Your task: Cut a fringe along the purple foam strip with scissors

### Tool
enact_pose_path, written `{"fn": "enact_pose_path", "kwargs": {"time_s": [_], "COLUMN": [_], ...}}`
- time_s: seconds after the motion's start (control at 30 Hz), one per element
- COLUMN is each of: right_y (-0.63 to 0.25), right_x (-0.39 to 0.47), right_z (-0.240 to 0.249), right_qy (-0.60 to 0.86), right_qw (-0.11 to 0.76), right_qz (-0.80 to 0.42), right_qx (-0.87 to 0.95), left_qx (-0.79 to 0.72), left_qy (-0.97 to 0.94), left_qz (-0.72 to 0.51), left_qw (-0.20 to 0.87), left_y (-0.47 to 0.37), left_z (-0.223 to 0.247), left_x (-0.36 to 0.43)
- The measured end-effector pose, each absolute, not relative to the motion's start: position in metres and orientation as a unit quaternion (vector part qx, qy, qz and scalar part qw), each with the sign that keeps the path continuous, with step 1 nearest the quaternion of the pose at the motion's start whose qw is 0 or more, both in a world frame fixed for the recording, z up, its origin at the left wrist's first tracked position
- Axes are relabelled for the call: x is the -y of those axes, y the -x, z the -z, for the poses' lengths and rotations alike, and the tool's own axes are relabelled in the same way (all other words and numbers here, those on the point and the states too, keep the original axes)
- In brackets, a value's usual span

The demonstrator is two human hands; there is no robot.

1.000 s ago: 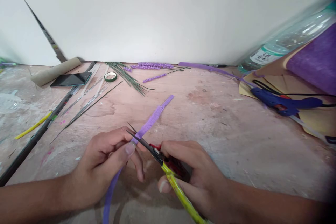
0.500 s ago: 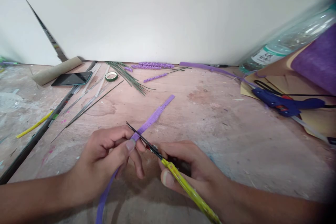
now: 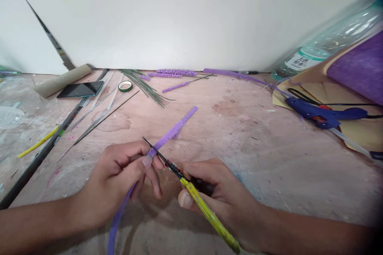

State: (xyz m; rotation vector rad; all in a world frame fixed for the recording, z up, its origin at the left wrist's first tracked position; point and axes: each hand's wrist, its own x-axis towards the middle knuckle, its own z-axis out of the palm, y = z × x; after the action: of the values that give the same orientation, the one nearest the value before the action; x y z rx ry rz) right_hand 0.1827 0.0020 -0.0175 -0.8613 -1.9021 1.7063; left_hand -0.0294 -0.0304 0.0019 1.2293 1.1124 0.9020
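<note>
Between thumb and fingers, my left hand (image 3: 125, 175) pinches a narrow purple paper strip (image 3: 171, 133). One end of the strip, fringed with small cuts along its edge, points up and away to the right. Its other end hangs below the hand towards the bottom of the view. My right hand (image 3: 218, 187) is closed around yellow-handled scissors (image 3: 206, 213). Their thin dark blades cross the strip just beyond my left thumb, nearly together. Part of the handles is hidden by the right hand.
Purple flower spikes (image 3: 176, 73) and green wire stems (image 3: 143, 87) lie along the back. Left of them are green tape (image 3: 125, 86), a phone (image 3: 80, 89) and a cardboard tube (image 3: 64, 81). A blue glue gun (image 3: 326, 115) and plastic bottle (image 3: 323, 51) are on the right.
The scissor blades have stayed across the strip while the handles swung slightly left. A small flap now hangs from the strip's lower edge. The whole view has shifted a little.
</note>
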Motion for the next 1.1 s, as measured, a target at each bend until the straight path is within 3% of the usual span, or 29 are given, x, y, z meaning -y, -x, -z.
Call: {"fn": "enact_pose_path", "kwargs": {"time_s": [0.83, 1.1], "right_y": [-0.184, -0.183], "right_x": [0.000, 0.000], "right_z": [0.010, 0.006], "right_qy": [0.286, 0.310], "right_qw": [0.209, 0.244], "right_qz": [-0.608, -0.495], "right_qx": [0.711, 0.774], "left_qx": [-0.463, -0.460], "left_qy": [-0.491, -0.495], "left_qz": [-0.399, -0.434], "left_qw": [0.621, 0.595], "left_y": [0.029, 0.026], "left_z": [-0.002, -0.002], "left_x": [0.033, 0.036]}}
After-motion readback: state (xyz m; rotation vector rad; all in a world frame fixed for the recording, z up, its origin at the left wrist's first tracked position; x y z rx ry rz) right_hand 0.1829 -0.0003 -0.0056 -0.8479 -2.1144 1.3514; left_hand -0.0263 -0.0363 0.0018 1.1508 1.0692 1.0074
